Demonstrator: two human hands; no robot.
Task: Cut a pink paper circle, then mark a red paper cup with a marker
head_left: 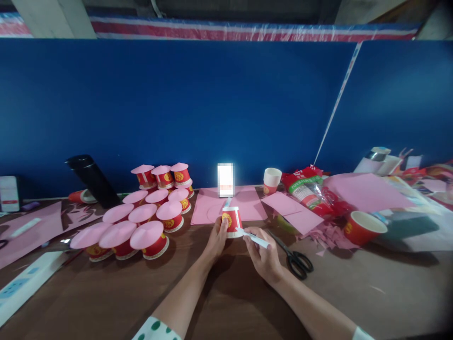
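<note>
A red paper cup (230, 221) with a yellow emblem is upside down at the centre of the view. My left hand (218, 235) grips its left side, the thumb on the red wall. In my right hand (262, 251) is a white pen-like tool (257, 239), its tip against the lower right of the cup near the rim. Behind the cup lies a pink sheet (202, 207) with a faint curved line. Several upside-down red cups with pink cone tops (147, 234) stand in rows to the left.
Black-handled scissors (299, 264) lie right of my right hand. Further right are pink scraps (327, 236), a cup package (307, 191) and a red cup (364, 227). A black bottle (94, 182) and a white power strip (30, 283) are at left. A blue panel (212, 104) rises behind.
</note>
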